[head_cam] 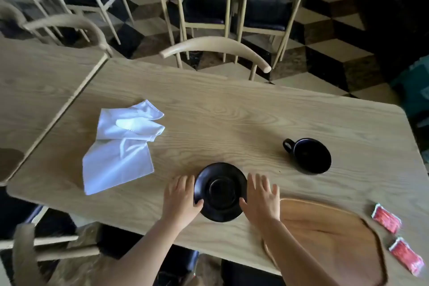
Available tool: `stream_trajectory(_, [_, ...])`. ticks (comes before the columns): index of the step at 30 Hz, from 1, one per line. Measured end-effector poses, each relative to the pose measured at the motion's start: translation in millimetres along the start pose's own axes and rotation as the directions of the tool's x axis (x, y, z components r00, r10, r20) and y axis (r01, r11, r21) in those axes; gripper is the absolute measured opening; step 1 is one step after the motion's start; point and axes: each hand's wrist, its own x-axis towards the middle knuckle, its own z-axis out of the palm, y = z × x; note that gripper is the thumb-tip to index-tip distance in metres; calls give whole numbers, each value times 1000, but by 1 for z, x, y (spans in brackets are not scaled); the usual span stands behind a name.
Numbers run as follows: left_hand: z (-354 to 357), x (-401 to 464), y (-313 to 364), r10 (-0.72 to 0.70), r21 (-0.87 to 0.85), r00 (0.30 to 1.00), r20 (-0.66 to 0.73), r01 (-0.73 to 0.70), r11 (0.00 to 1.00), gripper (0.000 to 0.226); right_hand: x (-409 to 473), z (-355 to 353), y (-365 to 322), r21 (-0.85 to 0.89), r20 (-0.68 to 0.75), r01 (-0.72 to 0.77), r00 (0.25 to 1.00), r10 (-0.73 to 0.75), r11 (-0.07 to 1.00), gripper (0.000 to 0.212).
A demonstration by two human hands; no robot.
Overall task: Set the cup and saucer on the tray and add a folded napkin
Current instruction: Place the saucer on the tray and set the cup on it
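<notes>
A black saucer (220, 191) lies flat on the light wooden table (232, 111), close to the near edge. My left hand (181, 199) rests at its left rim with the thumb on the edge. My right hand (261, 199) is at its right rim, fingers spread, thumb touching the edge. A black cup (310, 155) stands farther right, handle pointing left. The brown wooden tray (329, 239) sits at the near right, partly under my right forearm. A white cloth napkin (120, 146) lies loosely crumpled at the left.
Two red packets (386, 218) (406, 255) lie right of the tray near the table's right edge. A chair back (216, 46) stands at the far side. A second table (34, 81) adjoins on the left.
</notes>
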Motion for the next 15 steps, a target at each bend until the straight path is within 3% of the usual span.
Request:
stream_trajectory(4, [4,1,-3,25,-39,1000,-13,-25,999,62,-1,5,3,-2,-12,2,1000,-2,1000,65])
stream_trajectory(8, [7,-2,5,-53,-194,998,32,58,979,57,0,0,-3,142,116,-43,993,27,989,49])
stream_trajectory(11, [5,-5,15,-192,-376,969,154,237,896,45,-1,-6,-8,423,292,-198,954,74,884,31])
stream_trajectory(15, [-4,-14,28,-311,-618,928,204,369,695,35,-13,-12,-1,557,236,-249,962,136,793,26])
